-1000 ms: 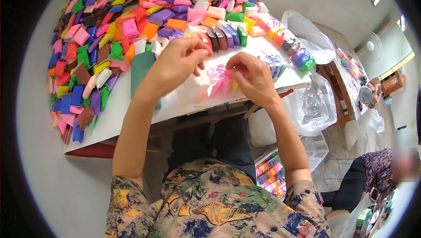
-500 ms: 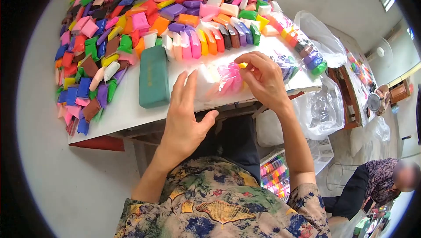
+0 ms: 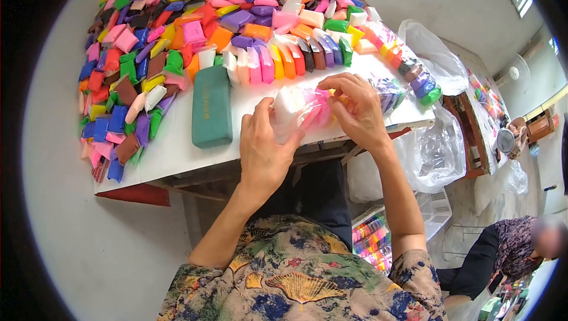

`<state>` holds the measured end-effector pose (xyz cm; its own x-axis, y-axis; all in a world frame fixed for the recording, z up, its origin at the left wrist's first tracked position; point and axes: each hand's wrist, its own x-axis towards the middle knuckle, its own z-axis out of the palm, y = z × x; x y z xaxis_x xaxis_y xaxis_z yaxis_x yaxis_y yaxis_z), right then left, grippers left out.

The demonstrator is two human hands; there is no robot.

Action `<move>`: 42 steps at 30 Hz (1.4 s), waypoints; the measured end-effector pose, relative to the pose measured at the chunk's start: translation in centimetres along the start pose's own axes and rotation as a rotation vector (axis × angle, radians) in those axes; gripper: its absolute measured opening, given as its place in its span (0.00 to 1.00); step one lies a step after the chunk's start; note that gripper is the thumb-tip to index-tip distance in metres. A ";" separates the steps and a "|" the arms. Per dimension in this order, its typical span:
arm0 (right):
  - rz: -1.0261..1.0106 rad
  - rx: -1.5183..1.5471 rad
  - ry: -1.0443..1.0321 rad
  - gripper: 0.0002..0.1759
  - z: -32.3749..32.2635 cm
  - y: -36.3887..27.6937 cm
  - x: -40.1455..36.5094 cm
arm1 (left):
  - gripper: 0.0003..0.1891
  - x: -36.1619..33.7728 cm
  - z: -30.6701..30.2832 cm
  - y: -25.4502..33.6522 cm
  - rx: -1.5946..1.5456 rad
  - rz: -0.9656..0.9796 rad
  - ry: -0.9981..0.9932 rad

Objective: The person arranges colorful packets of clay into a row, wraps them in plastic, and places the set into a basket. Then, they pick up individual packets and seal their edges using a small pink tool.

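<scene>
A clear plastic bag [image 3: 315,108] with white, pink and other soft coloured packets inside lies at the table's front edge. My left hand [image 3: 263,143] curls around its white end, thumb below and fingers above. At the other end my right hand [image 3: 359,111] grips the bag, thumb and fingers bent together; part of the bag is hidden behind it. A dark green box [image 3: 212,108] stands just left of my left hand. Behind the bag, a row of upright coloured packets [image 3: 285,62] runs from white through pink, yellow and black to green.
A large pile of coloured packets [image 3: 192,31] covers the back and left of the table [image 3: 160,158]. Filled clear bags [image 3: 408,68] lie at the right. Plastic sacks [image 3: 435,146] hang beside the table, with a white basket [image 3: 436,208] below. Another person [image 3: 503,250] sits at lower right.
My left hand has moved right and closed around the white end of the bag, which now looks raised and bunched. My right hand stays at the bag's other end.
</scene>
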<state>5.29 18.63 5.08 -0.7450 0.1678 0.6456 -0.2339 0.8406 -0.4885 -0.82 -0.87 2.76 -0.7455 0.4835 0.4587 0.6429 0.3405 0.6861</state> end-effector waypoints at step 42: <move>0.194 -0.055 0.117 0.10 0.2 -0.2 0.5 | 0.23 3.1 0.4 -1.9 -0.443 -0.223 -0.084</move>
<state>4.86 18.42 5.42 -0.6944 0.3851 0.6079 -0.0565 0.8129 -0.5796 -4.32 0.34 2.61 -0.8279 0.5076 0.2385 0.3194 0.0772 0.9445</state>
